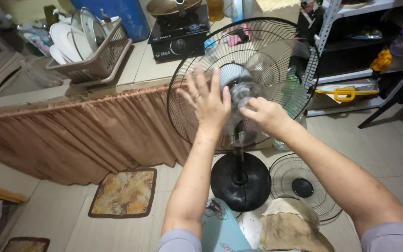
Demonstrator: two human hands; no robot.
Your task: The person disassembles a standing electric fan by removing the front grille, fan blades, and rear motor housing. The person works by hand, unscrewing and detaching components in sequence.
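The small hub cap (244, 103) at the centre of the clear plastic fan blade (262, 70) is pinched by the fingers of the right hand (266, 113), which are closed together around it. The left hand (207, 102) is laid flat, fingers spread apart and gripping nothing, against the translucent blade just left of the hub; a ring is worn on one finger. The blade sits inside the round black wire rear guard (183, 84) of a standing fan, which is carried on a short black pole above a round black base (241, 181) on the pale tiled floor. Just right of the base, the detached front wire grille (304, 186) lies flat on the floor, beside a brown cloth (292, 226). To the left, a brown pleated curtain (80, 130) hangs below a counter, on which a brown dish rack with white plates (87, 46) and a black single-burner stove (178, 35) stand. A patterned yellow mat (124, 192) lies on the floor below the curtain.
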